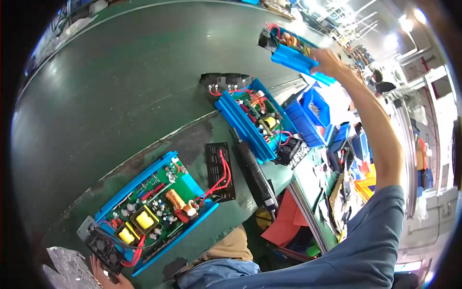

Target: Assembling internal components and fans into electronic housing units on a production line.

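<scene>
At the lower left lies an open blue metal housing (163,254) with a green circuit board (175,192) inside. It carries yellow transformers, a copper coil and red wires. My left hand (109,278) is at its near end, closed on the edge of the black fan end panel (107,248); part of the fingers is hidden. Stretched out to the far right, my right hand (328,65) grips another blue-housed circuit unit (294,59) by one end, held up above the bench. A third open blue-housed unit (248,125) sits between them on the bench.
A black slotted end panel (213,168) on red wires lies beside the near unit. Right of it rests a black electric screwdriver (254,168). Blue bins (310,115) with small parts stand right. Crumpled clear plastic (72,267) lies lower left; a red sheet (287,216) is near my lap.
</scene>
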A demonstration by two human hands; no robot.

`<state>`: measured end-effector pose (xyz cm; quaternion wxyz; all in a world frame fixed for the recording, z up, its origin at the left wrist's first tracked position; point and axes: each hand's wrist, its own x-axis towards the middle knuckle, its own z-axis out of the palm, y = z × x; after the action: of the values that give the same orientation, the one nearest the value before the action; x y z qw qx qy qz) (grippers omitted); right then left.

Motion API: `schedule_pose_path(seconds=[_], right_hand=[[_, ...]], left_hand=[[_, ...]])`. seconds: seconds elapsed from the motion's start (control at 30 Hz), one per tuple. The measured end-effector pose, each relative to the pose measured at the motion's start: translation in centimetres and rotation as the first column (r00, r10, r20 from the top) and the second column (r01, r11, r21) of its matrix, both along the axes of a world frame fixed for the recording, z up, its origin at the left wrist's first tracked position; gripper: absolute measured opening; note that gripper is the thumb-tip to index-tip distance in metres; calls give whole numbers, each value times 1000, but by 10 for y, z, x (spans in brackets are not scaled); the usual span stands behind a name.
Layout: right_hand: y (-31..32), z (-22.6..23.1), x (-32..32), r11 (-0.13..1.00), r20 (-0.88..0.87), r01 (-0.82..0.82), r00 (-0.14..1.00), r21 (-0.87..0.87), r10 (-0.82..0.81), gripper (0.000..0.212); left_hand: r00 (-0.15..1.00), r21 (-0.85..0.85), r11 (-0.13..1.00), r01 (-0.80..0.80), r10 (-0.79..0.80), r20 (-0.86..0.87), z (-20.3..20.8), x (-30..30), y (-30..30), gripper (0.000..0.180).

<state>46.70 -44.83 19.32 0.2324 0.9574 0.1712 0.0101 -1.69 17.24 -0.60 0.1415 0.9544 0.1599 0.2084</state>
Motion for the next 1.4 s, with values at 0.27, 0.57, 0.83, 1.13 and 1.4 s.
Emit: schedule_pose_path(seconds=[0.27, 0.57, 0.83, 1.13, 1.4], right_hand=[[-87, -8, -101, 886, -12, 462, 887, -45, -462, 54], [-94, -33, -157, 869, -102, 446, 895, 213, -434, 57], [-69, -46, -178, 933, 100, 209, 964, 293, -248, 49], [-89, -60, -172, 964, 251, 13, 964, 264, -82, 60], [40, -72, -231, 896, 470, -248, 881, 368, 51, 27]], left_hand=[[997, -71, 995, 75, -73, 40, -18, -19, 11, 36], [999, -50, 998, 30, -28, 31, -33, -29, 13, 44], [988, 128, 983, 132, -140, 58, 2, -16, -7, 33], [962, -651, 759, 4, 174, 209, -16, -33, 18, 41], [999, -653, 756, -39, 20, -36, 18, 5, -17, 51]])
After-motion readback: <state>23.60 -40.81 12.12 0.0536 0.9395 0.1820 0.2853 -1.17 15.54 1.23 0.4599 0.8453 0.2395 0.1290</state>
